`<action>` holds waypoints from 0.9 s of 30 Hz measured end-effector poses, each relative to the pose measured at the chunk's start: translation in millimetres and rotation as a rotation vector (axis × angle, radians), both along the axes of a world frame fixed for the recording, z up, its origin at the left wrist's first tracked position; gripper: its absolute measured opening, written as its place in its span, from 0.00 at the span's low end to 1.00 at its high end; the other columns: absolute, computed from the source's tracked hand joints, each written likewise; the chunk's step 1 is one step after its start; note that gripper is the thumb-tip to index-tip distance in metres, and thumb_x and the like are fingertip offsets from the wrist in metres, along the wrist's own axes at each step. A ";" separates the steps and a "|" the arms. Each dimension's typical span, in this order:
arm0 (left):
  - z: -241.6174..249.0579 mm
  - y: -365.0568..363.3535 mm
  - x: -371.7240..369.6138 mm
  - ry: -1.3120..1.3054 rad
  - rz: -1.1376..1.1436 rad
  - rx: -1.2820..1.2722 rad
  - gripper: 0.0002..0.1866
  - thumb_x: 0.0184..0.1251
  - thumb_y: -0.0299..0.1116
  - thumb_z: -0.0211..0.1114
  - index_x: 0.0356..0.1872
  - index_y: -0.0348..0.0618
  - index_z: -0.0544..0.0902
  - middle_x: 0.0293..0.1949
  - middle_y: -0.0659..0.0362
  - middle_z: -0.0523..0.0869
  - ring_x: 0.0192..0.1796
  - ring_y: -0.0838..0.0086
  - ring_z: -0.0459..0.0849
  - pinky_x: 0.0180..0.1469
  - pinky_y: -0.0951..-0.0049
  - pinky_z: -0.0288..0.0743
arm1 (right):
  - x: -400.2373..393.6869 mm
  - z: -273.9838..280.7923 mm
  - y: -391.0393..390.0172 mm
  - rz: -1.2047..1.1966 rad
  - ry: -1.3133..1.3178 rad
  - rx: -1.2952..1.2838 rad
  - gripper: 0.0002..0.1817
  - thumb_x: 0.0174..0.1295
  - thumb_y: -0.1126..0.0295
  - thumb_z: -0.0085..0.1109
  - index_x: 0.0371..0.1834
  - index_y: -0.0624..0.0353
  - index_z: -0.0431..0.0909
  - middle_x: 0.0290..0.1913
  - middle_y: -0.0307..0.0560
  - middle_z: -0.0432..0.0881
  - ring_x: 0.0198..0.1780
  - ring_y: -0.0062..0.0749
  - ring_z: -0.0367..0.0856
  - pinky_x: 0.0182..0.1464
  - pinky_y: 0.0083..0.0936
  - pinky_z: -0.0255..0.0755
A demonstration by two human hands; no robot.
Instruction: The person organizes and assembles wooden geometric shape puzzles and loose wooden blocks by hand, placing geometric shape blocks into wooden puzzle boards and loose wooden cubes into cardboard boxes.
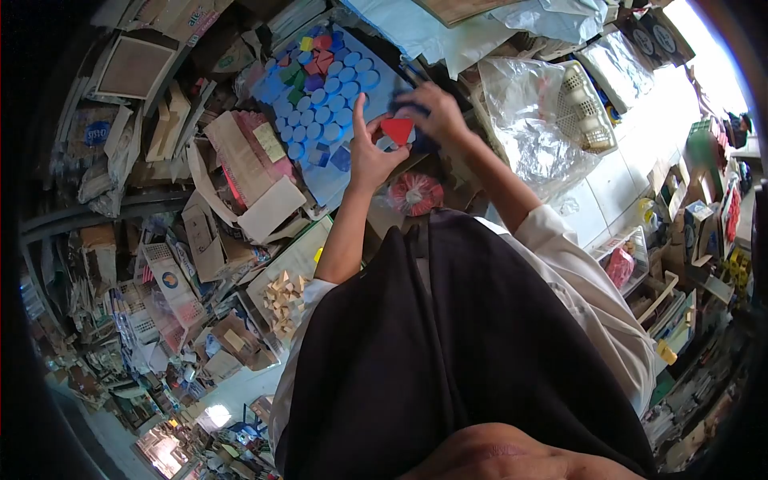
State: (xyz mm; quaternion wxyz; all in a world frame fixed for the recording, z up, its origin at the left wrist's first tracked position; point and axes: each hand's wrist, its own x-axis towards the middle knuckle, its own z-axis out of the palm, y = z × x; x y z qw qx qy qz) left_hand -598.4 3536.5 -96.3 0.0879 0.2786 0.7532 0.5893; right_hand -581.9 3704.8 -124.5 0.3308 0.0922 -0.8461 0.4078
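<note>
My left hand (374, 154) grips a red triangular block (398, 130) by its edges, its flat face turned up toward me. Just right of the block is my right hand (436, 110), smeared by motion, with its fingers bent around something dark that I cannot make out. Beyond both hands, a blue sheet (324, 186) bears several rows of light-blue round discs (332, 130). At its far end lie red triangular blocks (322, 61), green blocks (293, 74) and a yellow block (306, 44). Dark blue squares (340, 158) lie near my left fingers.
Below my hands sits a red plastic-wrapped roll (416, 194). To the right stands a pale basket (588, 108) with clear plastic (528, 120) over it. An open cardboard box (272, 210) is at the left, near a pile of small wooden pieces (285, 302).
</note>
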 end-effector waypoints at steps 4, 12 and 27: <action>7.0 -4.8 -2.2 -0.018 -0.011 -0.018 0.56 0.38 0.20 0.72 0.67 0.49 0.43 0.45 0.51 0.78 0.47 0.70 0.78 0.51 0.73 0.71 | 8.5 19.0 -0.4 0.131 -0.145 -0.362 0.16 0.43 0.67 0.67 0.36 0.59 0.80 0.31 0.47 0.78 0.35 0.38 0.78 0.40 0.29 0.71; 17.7 -3.6 8.6 -0.443 0.042 0.296 0.43 0.44 0.18 0.68 0.63 0.41 0.56 0.47 0.54 0.77 0.45 0.70 0.79 0.49 0.70 0.74 | 1.1 32.1 23.2 -0.089 -0.306 -0.286 0.12 0.44 0.65 0.66 0.32 0.55 0.80 0.36 0.46 0.79 0.44 0.39 0.76 0.45 0.27 0.69; -16.5 -20.0 5.8 -1.043 0.076 0.749 0.14 0.64 0.29 0.55 0.48 0.34 0.73 0.44 0.53 0.79 0.43 0.72 0.80 0.44 0.77 0.78 | 25.0 43.4 -24.8 0.386 0.044 -0.306 0.12 0.46 0.71 0.65 0.35 0.58 0.79 0.37 0.46 0.81 0.43 0.34 0.79 0.47 0.24 0.70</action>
